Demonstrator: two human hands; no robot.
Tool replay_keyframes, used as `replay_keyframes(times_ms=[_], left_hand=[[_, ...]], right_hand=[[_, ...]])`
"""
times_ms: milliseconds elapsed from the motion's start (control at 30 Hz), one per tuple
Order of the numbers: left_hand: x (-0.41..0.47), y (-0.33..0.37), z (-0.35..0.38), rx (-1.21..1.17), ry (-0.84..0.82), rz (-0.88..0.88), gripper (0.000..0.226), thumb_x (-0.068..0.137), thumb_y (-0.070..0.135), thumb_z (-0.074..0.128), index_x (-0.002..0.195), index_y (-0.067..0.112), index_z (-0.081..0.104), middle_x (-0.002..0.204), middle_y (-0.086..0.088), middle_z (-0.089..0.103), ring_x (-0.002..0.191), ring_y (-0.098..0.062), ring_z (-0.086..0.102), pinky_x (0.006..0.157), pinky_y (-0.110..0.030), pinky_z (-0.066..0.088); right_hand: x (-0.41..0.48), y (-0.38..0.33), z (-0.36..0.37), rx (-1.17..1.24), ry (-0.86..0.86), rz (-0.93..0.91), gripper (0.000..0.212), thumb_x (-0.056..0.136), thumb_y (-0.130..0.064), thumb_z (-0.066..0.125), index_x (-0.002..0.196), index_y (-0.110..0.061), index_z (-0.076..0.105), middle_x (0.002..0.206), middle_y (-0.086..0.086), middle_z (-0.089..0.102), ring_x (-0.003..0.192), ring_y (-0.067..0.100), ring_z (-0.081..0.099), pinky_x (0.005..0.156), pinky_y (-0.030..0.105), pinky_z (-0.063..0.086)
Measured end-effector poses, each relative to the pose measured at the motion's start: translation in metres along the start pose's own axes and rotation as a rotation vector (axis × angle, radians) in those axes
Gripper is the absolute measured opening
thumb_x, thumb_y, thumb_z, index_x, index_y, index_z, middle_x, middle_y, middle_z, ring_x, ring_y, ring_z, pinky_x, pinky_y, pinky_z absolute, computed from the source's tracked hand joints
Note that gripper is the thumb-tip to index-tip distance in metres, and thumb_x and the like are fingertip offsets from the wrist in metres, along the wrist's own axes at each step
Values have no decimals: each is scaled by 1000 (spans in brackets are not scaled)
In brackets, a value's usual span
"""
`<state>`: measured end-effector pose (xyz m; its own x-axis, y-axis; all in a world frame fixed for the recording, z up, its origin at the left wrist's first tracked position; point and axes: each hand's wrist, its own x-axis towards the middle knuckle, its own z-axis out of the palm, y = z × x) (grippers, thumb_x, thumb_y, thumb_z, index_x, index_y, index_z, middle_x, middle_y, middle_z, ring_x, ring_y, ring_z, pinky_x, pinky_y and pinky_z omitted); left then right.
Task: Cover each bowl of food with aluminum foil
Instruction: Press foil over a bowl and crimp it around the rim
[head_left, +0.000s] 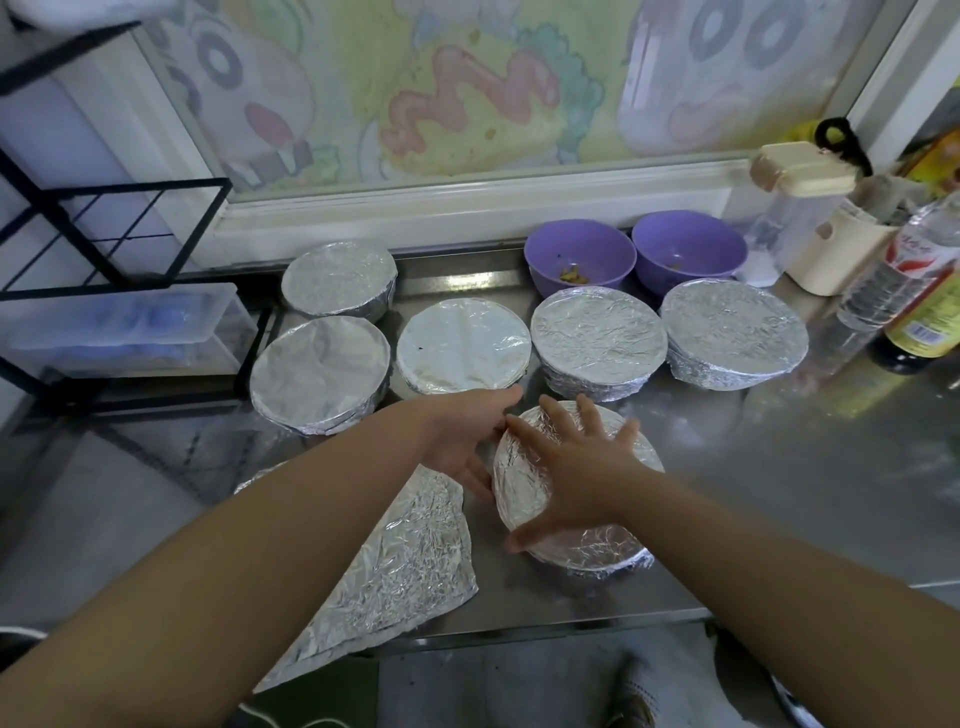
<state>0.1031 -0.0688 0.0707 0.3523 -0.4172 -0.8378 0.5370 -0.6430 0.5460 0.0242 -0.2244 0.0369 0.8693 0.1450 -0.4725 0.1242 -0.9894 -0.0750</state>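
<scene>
Loose foil sheet (410, 561) at 7 o'clock; right grip (576, 467) spread flat on foil-covered bowl (597, 540), left grip (462, 439) spread at its 9 o'clock side.

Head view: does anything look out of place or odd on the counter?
The left purple bowl and the right purple bowl at the back sit uncovered. A crumpled loose foil sheet overhangs the front edge of the counter. Nothing looks spilled.

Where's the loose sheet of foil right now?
In the head view, the loose foil sheet lies at the front edge of the counter, left of the foil-covered bowl under the right hand.
</scene>
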Motion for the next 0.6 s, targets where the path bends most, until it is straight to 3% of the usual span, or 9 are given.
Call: replay_keyframes(times_ms=[267,400,500,600], left_hand=[[2,4,-11,65,-102,-17,89,86,86,10,132,26,58,125,0,69,113,-39,66,106,-54,45],[-1,-6,-10,-14,-67,32,78,89,82,11,126,32,60,126,4,68,108,-33,68,97,-46,50],[-3,-26,2,-299,128,145,45,102,60,30,113,28,60,123,2,67,96,-29,67,87,-43,54],[-2,-55,19,-466,420,291,30,102,27,48,125,11,59,118,-11,64,102,-29,63,97,-48,51]], right_hand=[[-1,-1,0,2,-1,2,142,50,-98,63,149,-54,-28,167,0,-27,151,42,-25,107,84,-4],[1,1,2,10,3,11,142,45,-102,58,150,-55,-25,167,-1,-27,152,42,-24,106,85,-4],[1,-3,4,77,7,98,141,44,-105,52,151,-54,-24,166,-2,-29,151,43,-24,107,85,-1],[2,-10,0,175,-29,234,140,48,-106,45,153,-47,-27,164,0,-34,150,45,-25,107,85,5]])
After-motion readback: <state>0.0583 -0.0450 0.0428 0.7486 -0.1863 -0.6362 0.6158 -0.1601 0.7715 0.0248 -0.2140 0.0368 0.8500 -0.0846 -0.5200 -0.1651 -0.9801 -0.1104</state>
